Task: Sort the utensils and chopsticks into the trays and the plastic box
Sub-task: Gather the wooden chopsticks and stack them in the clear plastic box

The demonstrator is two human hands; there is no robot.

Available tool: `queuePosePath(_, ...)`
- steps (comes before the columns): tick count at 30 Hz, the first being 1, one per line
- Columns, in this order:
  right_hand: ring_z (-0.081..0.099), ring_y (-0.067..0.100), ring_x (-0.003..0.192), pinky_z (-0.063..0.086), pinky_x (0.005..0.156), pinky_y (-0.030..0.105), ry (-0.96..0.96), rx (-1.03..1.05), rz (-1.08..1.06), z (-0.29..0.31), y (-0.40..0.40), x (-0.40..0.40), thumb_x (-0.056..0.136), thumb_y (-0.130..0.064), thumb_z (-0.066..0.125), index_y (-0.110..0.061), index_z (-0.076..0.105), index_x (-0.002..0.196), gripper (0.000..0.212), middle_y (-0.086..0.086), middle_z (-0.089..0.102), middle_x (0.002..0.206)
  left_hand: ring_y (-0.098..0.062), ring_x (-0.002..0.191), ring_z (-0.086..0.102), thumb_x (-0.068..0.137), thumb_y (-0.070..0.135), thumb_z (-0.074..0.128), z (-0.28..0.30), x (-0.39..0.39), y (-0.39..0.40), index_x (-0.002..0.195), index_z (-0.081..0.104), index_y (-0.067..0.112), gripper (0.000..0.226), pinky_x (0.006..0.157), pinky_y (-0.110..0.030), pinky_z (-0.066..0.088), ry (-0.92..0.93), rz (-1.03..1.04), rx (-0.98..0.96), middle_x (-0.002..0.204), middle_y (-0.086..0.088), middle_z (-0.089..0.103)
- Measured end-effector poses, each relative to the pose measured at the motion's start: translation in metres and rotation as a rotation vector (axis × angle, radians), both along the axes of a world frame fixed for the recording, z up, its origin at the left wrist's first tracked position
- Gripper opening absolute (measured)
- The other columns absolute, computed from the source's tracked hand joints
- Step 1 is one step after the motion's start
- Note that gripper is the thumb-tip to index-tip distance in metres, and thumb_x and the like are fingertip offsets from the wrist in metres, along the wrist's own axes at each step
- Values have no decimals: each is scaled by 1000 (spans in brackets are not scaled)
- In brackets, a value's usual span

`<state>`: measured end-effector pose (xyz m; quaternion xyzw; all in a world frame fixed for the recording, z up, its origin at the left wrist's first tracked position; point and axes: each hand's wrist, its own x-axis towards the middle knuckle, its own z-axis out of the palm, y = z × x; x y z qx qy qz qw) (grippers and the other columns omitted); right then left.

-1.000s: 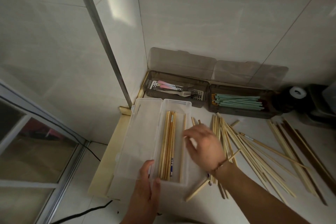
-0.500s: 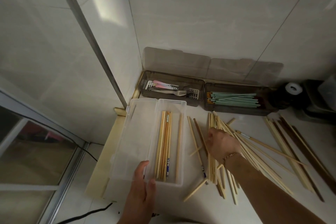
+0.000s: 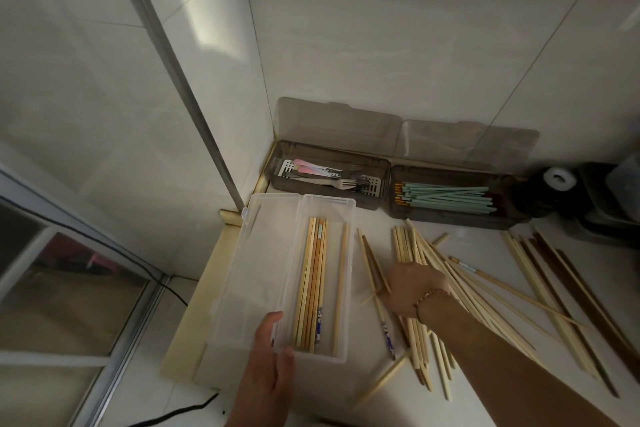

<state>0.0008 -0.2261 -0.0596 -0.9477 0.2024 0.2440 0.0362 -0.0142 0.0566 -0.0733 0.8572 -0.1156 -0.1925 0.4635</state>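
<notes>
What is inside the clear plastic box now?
The clear plastic box holds a bundle of wooden chopsticks and one separate chopstick. The left hand covers its near edge.

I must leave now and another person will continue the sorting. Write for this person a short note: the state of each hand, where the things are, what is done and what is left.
Left hand: holds the near end of the clear plastic box, thumb on its rim.
Right hand: down on the loose chopsticks on the counter, fingers curled around a few; the exact grip is hidden.
Done: a bundle of wooden chopsticks lies in the box's right half; forks and spoons are in the left dark tray; green chopsticks are in the right dark tray.
Left: the light and dark chopsticks scattered on the counter are not yet sorted.
</notes>
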Motion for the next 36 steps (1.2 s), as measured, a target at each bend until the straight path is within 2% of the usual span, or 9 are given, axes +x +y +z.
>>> queuePosePath(3, 60, 20, 94, 50, 76, 31, 15, 152, -72, 0, -5, -1, 85, -49, 56, -21, 60, 101, 33, 1, 63, 104, -15, 122, 50, 85, 45, 34, 0, 0, 0, 131, 24, 45, 47, 101, -36, 41, 3, -3, -11, 143, -4, 43)
queuePosePath(9, 55, 14, 73, 41, 60, 25, -234, 398, -252, 18, -26, 0, 93, -32, 53, -23, 53, 70, 24, -3, 56, 76, 6, 92, 56, 85, 56, 34, -1, 1, 2, 125, 22, 58, 42, 84, -26, 46, 32, -20, -25, 114, 12, 53)
queuePosePath(18, 64, 9, 53, 48, 47, 16, -818, 795, -441, 106, -4, 19, 95, -26, 53, -20, 54, 99, 8, -1, 68, 70, 19, 99, 49, 87, 55, 34, -7, 3, 4, 125, 19, 63, 42, 80, -13, 38, 23, -25, -23, 124, 26, 41)
queuePosePath(20, 66, 11, 55, 51, 48, 18, -868, 899, -452, 111, 17, 24, 93, -21, 56, -37, 36, 121, 38, -4, 70, 75, 16, 98, 51, 83, 64, 32, -7, 3, 4, 126, 22, 61, 44, 80, -17, 39, 15, -10, -26, 124, 29, 40)
queuePosePath(22, 65, 11, 53, 51, 47, 19, -835, 903, -385, 105, 41, 27, 91, -17, 58, -50, 24, 124, 57, -3, 70, 73, 14, 97, 53, 79, 69, 29, -8, 3, 4, 127, 23, 59, 49, 80, -17, 41, 4, -5, -31, 121, 29, 42)
queuePosePath(24, 64, 11, 53, 52, 46, 23, -775, 810, -238, 92, 65, 34, 92, -15, 58, -36, 38, 114, 36, 3, 67, 66, 11, 96, 54, 79, 70, 28, -7, 3, 5, 127, 24, 56, 50, 78, -15, 41, 6, -10, -31, 118, 27, 46)
queuePosePath(27, 64, 19, 77, 54, 71, 38, -625, 539, 29, 69, 90, 48, 95, -16, 52, -16, 57, 97, 5, 4, 66, 84, 17, 99, 50, 81, 65, 31, -6, 2, 5, 127, 25, 54, 48, 80, -12, 38, 1, 1, -25, 120, 29, 43)
queuePosePath(31, 62, 30, 97, 48, 74, 34, -258, 316, 137, 51, 103, 61, 92, -7, 50, -6, 51, 113, 21, 14, 60, 107, 19, 100, 50, 85, 40, 40, -4, 1, 3, 127, 31, 49, 43, 80, -10, 39, -17, 37, -24, 124, 25, 46)
queuePosePath(36, 61, 30, 105, 48, 74, 34, -85, 185, 157, 40, 104, 72, 85, 5, 51, 0, 59, 111, 28, 15, 59, 115, 24, 102, 41, 83, 38, 39, -5, 0, 0, 126, 33, 47, 44, 84, -12, 34, -11, 59, -42, 126, 21, 44)
